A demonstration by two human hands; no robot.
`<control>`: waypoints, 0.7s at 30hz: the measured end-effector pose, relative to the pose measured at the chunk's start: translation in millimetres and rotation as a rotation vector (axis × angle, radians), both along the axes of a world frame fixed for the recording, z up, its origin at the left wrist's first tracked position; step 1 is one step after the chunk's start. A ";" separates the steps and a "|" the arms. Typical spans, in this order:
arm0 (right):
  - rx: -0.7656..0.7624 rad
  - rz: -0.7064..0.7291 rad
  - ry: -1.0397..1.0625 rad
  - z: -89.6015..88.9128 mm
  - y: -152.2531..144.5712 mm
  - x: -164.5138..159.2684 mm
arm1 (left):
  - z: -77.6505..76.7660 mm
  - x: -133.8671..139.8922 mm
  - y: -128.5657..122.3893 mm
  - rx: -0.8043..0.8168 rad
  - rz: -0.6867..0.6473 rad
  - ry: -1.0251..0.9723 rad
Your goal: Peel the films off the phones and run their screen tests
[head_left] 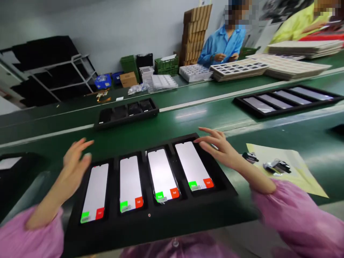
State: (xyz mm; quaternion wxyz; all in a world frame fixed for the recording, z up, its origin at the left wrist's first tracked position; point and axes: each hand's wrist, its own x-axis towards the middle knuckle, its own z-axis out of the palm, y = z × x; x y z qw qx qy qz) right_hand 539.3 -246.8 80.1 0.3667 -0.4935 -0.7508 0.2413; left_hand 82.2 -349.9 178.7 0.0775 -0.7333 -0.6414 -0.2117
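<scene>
A black foam tray (161, 222) lies before me with several phones in its slots, their screens white with a green and a red "Fail" box near the bottom. My left hand (75, 166), a little blurred, hovers by the top of the leftmost phone (94, 193), fingers apart and holding nothing. Over the tray's upper right corner is my right hand (219, 147), also open, its fingertips close to the top edge of the rightmost phone (192, 163). Whether those fingertips touch it I cannot tell. Between them sit two more phones (130, 181) (162, 172).
Beyond is another tray (126, 114) with dark items. A tray of phones (287, 100) lies back right. Small black-and-silver parts (278, 166) rest on yellow paper (303, 175). A co-worker in blue (224, 44) sits across the green bench, behind stacked trays (239, 70).
</scene>
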 end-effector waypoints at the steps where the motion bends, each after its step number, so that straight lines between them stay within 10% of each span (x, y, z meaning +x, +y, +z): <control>1: 0.044 0.044 -0.091 7.3 7.3 -10.0 | -6.0 16.1 7.0 -0.042 -0.041 -0.011; 7: 0.204 0.127 -0.496 24.7 20.9 -48.6 | -43.3 122.1 68.5 -0.336 -0.288 0.167; 12: 0.265 0.150 -0.607 26.7 17.1 -45.8 | -65.9 124.2 77.8 -0.356 -0.257 0.053; 21: 0.240 0.250 -0.370 13.7 33.9 -47.5 | -35.0 130.6 80.8 -0.162 -0.369 0.228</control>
